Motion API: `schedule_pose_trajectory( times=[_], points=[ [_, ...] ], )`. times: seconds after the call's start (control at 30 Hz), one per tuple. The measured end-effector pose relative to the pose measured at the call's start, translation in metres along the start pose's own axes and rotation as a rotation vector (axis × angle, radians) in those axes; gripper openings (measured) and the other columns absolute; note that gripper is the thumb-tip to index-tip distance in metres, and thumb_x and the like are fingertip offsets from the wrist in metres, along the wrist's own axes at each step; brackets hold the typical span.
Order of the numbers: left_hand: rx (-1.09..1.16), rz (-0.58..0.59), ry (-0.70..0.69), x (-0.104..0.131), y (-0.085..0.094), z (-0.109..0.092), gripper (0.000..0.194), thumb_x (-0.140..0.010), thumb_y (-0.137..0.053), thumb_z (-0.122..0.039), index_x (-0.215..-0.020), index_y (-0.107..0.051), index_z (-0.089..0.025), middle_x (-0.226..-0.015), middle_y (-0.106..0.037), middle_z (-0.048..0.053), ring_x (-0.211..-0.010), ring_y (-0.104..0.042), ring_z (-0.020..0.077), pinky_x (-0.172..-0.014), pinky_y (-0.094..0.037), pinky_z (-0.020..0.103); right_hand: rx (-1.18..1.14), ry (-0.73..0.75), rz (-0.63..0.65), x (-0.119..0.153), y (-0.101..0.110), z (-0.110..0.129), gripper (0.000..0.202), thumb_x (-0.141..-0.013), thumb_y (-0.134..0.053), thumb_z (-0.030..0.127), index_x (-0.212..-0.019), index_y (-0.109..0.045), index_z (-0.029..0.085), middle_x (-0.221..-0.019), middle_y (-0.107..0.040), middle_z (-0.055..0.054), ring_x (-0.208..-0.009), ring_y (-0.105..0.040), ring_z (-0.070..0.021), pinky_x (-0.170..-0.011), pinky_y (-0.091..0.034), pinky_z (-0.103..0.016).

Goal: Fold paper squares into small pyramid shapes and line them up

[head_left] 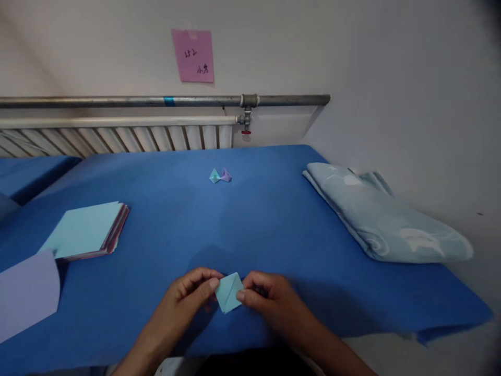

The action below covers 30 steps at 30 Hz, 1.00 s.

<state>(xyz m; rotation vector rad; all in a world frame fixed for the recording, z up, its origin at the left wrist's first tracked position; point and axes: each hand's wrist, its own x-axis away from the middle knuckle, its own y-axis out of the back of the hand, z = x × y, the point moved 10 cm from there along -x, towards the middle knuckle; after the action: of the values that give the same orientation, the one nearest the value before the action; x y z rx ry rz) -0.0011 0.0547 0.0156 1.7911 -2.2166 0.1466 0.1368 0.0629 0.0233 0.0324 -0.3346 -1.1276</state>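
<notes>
Between my two hands is a small folded square of pale turquoise paper (229, 293), turned so a corner points away from me. A crease or flap edge runs slantwise across its face. My left hand (191, 295) pinches its left corner between thumb and fingers. On the opposite corner, my right hand (270, 297) is closed too, the thumb lying on top. Both hands are just above the front part of the blue surface. Farther back lie two small folded paper shapes, one turquoise (214, 176) and one purple (226, 175), side by side.
A stack of coloured paper (86, 227) lies on the blue padded surface (258, 219) at the left, with a lilac sheet (29, 295) in front of it. A folded light-blue blanket (376, 214) rests at the right. Behind are a radiator (156, 137) and a metal pipe (117, 101).
</notes>
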Motion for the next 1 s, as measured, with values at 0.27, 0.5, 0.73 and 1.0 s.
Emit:
schedule_pose_trajectory(
  times=[0.27, 0.5, 0.73, 1.0],
  points=[
    [-0.326, -0.048, -0.315, 0.004, 0.002, -0.027, 0.012, -0.085, -0.057, -0.03, -0.081, -0.067, -0.024, -0.077, -0.068, -0.001, -0.073, -0.063, 0.014, -0.066, -0.051, 0.026, 0.318, 0.354, -0.104, 0.007, 0.007, 0.023, 0.013, -0.084, -0.054, 0.021, -0.072, -0.06, 0.019, -0.064, -0.055, 0.002, -0.062, -0.049, -0.0121, -0.059, -0.037, -0.024],
    [-0.958, -0.242, -0.861, 0.039, -0.027, -0.039, 0.019, -0.091, -0.045, -0.011, -0.094, -0.063, -0.018, -0.092, -0.068, 0.006, -0.083, -0.06, 0.0176, -0.074, -0.048, 0.032, 0.928, 0.745, -0.199, 0.026, -0.011, 0.031, 0.024, -0.091, -0.041, 0.01, -0.094, -0.062, 0.021, -0.09, -0.064, -0.005, -0.074, -0.049, -0.0169, -0.069, -0.038, -0.032],
    [-1.071, -0.129, -0.78, 0.046, -0.041, -0.03, 0.025, -0.091, -0.043, -0.012, -0.106, -0.062, -0.016, -0.102, -0.068, 0.009, -0.093, -0.059, 0.0223, -0.08, -0.046, 0.039, 0.981, 0.591, -0.083, 0.035, -0.019, 0.016, 0.032, -0.081, -0.05, 0.005, -0.11, -0.059, 0.016, -0.115, -0.06, -0.009, -0.102, -0.048, -0.0247, -0.086, -0.036, -0.04],
    [-1.049, -0.138, -0.808, 0.049, -0.043, -0.036, 0.02, -0.089, -0.052, -0.015, -0.106, -0.062, -0.013, -0.101, -0.069, 0.008, -0.092, -0.059, 0.0224, -0.082, -0.043, 0.039, 0.915, 0.578, -0.025, 0.035, -0.022, 0.02, 0.024, -0.087, -0.054, 0.017, -0.11, -0.057, 0.02, -0.103, -0.063, -0.006, -0.095, -0.052, -0.0217, -0.08, -0.036, -0.038]
  ],
)
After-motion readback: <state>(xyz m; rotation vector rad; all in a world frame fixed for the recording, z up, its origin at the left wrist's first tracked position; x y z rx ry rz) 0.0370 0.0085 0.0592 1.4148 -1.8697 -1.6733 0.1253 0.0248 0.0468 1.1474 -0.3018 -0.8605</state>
